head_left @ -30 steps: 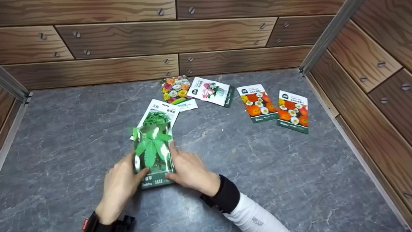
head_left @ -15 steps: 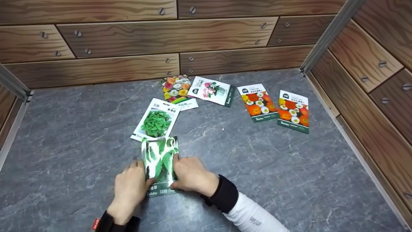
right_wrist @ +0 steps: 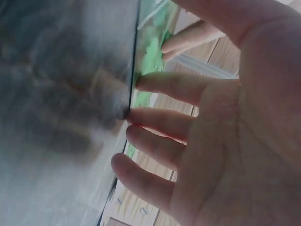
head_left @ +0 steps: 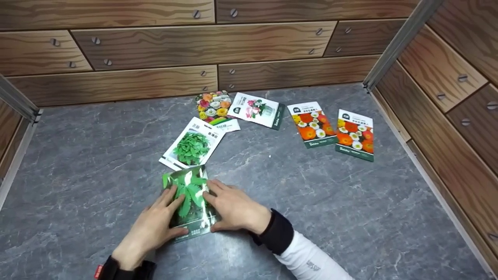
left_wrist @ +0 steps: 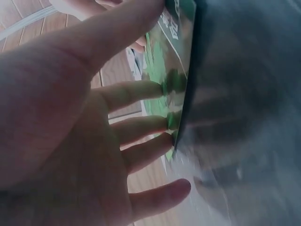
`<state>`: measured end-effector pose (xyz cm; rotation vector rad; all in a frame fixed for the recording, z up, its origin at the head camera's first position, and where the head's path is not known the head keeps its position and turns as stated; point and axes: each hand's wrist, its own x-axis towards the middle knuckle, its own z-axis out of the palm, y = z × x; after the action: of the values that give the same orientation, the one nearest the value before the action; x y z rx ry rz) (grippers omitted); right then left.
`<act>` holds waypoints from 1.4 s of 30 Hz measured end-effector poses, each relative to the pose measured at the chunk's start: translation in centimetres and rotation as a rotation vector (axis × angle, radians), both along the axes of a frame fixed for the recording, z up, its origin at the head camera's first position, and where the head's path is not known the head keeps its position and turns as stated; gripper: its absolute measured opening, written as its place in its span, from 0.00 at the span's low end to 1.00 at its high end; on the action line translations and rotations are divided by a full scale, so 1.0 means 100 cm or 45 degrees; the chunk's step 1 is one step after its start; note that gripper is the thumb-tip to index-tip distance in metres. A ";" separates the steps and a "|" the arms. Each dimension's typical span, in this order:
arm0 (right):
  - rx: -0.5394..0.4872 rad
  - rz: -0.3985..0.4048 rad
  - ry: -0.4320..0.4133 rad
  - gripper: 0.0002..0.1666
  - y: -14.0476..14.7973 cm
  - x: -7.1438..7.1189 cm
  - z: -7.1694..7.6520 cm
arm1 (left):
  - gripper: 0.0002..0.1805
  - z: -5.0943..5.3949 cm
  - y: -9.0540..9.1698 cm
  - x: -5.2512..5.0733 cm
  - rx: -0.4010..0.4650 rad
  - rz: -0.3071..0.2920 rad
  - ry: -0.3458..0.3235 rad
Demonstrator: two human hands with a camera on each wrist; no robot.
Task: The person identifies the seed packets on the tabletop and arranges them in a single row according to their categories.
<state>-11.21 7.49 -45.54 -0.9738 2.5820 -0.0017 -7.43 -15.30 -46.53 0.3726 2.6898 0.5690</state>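
A green seed packet [head_left: 193, 212] with a leafy plant picture lies on the grey floor at the front middle of the head view. My left hand [head_left: 151, 225] touches its left side with spread, fairly straight fingertips, the thumb near the lower edge. On the right side of the packet rest the fingertips of my right hand [head_left: 237, 208], also extended. Both wrist views show the fingertips against the packet's edge, palms raised off the surface. Just beyond its top edge is a white packet [head_left: 190, 146] with a bushy green plant picture.
Behind lies a packet of mixed flowers [head_left: 214, 109], partly under its neighbours, beside a white packet with pink flowers [head_left: 256, 111]. Two orange-flower packets [head_left: 312, 125] lie farther right, almost touching. Wood-patterned walls [head_left: 202, 42] stand at the back and sides.
The green packet, first held over the white one, has come nearer and down onto the floor. My fingers have gone from gripping its sides to lying spread on it. The white packet has turned slightly clockwise.
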 end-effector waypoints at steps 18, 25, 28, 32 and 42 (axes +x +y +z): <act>0.207 0.083 0.211 0.56 -0.078 0.015 -0.006 | 0.54 -0.009 -0.088 -0.008 -0.024 -0.078 0.015; 0.193 0.070 0.202 0.54 -0.094 0.006 -0.007 | 0.56 -0.009 -0.109 -0.019 -0.014 -0.061 -0.086; 0.186 0.059 0.196 0.54 -0.100 0.004 -0.007 | 0.56 -0.010 -0.115 -0.022 -0.020 -0.066 -0.084; 0.183 0.037 0.173 0.54 -0.105 0.002 -0.008 | 0.56 -0.011 -0.121 -0.025 -0.010 -0.072 -0.066; 0.162 0.010 0.151 0.54 -0.109 0.001 -0.011 | 0.55 -0.011 -0.126 -0.028 0.014 -0.071 -0.057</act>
<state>-11.10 -3.42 -46.67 -0.9640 2.6480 0.2261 -10.25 -27.91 -47.66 0.4317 2.6254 0.5694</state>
